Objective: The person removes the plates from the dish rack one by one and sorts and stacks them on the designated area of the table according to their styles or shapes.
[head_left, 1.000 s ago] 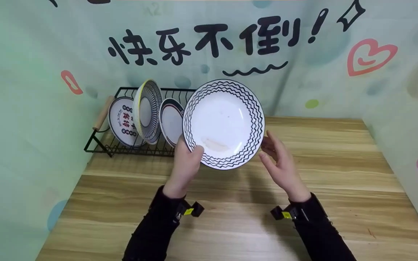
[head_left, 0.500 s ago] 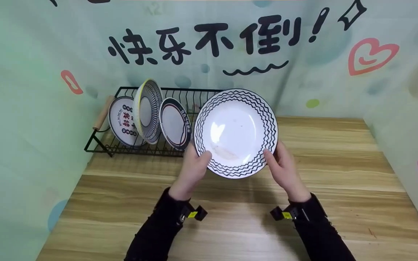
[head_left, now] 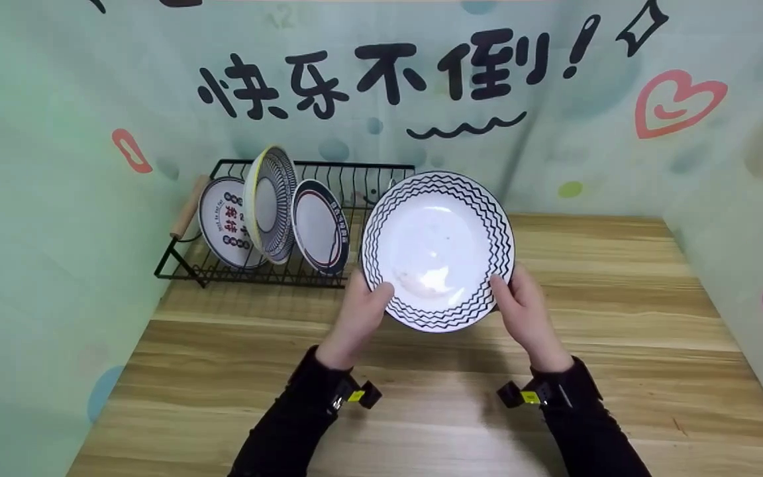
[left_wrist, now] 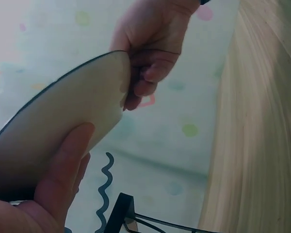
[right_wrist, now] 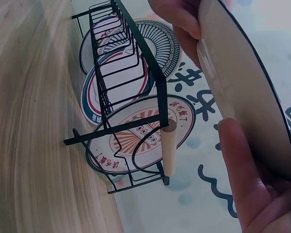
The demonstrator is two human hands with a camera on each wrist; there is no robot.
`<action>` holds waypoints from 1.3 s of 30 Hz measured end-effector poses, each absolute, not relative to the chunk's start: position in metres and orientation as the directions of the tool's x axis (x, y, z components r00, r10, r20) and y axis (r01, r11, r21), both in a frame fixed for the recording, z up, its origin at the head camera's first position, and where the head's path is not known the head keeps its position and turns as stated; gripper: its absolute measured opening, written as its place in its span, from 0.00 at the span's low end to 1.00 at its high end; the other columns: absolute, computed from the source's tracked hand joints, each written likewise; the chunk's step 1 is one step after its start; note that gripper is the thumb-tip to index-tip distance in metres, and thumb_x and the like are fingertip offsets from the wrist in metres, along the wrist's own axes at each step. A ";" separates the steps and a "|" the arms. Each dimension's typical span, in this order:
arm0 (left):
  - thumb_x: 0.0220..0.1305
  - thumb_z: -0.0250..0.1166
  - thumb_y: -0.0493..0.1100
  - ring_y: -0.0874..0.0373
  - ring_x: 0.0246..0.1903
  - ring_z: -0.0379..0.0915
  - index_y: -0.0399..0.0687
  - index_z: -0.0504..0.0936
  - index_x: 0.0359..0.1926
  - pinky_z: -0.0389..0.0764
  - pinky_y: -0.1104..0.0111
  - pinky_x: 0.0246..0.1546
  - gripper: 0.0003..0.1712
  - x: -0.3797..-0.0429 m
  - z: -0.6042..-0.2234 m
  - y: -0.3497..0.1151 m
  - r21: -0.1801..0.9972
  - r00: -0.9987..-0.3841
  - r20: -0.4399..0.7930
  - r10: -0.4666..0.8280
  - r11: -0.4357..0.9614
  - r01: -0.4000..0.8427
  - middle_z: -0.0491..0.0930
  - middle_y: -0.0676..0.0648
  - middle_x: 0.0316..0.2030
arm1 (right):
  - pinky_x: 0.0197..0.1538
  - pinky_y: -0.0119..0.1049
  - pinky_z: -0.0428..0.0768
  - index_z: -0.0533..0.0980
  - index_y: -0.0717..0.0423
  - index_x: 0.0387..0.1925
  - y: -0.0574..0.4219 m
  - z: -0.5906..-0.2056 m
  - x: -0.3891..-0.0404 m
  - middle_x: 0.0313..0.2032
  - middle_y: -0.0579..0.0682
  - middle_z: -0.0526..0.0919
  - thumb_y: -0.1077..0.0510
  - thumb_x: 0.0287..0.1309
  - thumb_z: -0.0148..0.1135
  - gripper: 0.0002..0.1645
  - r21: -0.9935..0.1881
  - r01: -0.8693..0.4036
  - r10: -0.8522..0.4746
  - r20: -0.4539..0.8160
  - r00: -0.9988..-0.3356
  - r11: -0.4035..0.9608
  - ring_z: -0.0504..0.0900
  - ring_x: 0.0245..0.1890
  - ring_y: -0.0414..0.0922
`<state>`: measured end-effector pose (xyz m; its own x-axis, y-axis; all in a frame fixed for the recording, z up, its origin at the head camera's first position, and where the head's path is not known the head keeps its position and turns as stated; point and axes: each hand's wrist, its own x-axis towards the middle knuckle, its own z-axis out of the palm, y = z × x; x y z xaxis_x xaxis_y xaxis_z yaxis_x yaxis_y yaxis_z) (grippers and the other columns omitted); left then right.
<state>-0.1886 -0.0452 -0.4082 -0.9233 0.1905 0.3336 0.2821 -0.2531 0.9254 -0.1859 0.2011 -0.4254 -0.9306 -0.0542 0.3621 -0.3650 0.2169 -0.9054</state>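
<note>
A round white plate (head_left: 436,248) with black zigzag lines round its rim is held up over the table, its face tilted toward me. My left hand (head_left: 359,311) grips its lower left edge, thumb on the rim. On the opposite side my right hand (head_left: 528,317) pinches the lower right edge, also thumb on top. In the head view the plate hides the other fingers. Both wrist views show the pale underside (left_wrist: 75,99) of this plate, with fingers pressed against it.
Behind on the left stands a black wire dish rack (head_left: 275,283) with wooden handles. In it lean a lettered plate (head_left: 224,222), a yellow-rimmed bowl (head_left: 269,205) and a dark-rimmed plate (head_left: 318,228). The right wrist view shows an orange-patterned plate (right_wrist: 117,141) at the near end.
The right hand, apart from the plate at first, has taken hold of its right edge. The plate has moved right and down, away from the rack, uncovering the dark-rimmed plate.
</note>
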 end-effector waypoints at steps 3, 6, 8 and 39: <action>0.52 0.46 0.23 0.45 0.65 0.64 0.32 0.51 0.73 0.67 0.61 0.66 0.44 -0.189 -0.410 -0.045 0.936 -0.927 0.314 0.208 -0.229 0.266 0.65 0.33 0.66 | 0.32 0.33 0.84 0.71 0.75 0.47 0.203 -0.423 -0.184 0.32 0.61 0.81 0.65 0.73 0.48 0.13 -0.924 -0.326 -0.037 0.325 -0.945 0.199 0.82 0.28 0.41; 0.53 0.48 0.24 0.45 0.63 0.67 0.31 0.54 0.72 0.69 0.61 0.65 0.42 -0.189 -0.412 -0.044 0.940 -0.926 0.305 0.223 -0.227 0.255 0.69 0.34 0.64 | 0.32 0.33 0.84 0.72 0.75 0.46 0.205 -0.422 -0.183 0.32 0.60 0.82 0.65 0.72 0.48 0.13 -0.938 -0.289 -0.017 0.292 -0.956 0.190 0.82 0.27 0.41; 0.54 0.50 0.25 0.45 0.62 0.68 0.31 0.55 0.71 0.70 0.61 0.64 0.40 -0.190 -0.414 -0.044 0.939 -0.921 0.313 0.234 -0.224 0.262 0.70 0.34 0.63 | 0.31 0.33 0.84 0.72 0.75 0.45 0.207 -0.421 -0.183 0.31 0.60 0.82 0.65 0.71 0.49 0.13 -0.941 -0.277 -0.003 0.282 -0.959 0.193 0.82 0.27 0.41; 0.67 0.58 0.39 0.41 0.50 0.77 0.26 0.63 0.64 0.82 0.53 0.48 0.30 -0.187 -0.408 -0.079 0.977 -0.956 0.190 0.223 0.048 0.206 0.74 0.30 0.56 | 0.31 0.33 0.85 0.70 0.78 0.46 0.266 -0.424 -0.175 0.28 0.51 0.81 0.67 0.71 0.45 0.14 -0.978 -0.136 0.106 0.153 -0.982 0.157 0.82 0.26 0.41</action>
<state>-0.1867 -0.0792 -0.4082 -0.9560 0.2233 0.1904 0.2058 0.0476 0.9774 -0.1749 0.2657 -0.4240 -0.9825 0.1060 0.1534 -0.1358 0.1575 -0.9781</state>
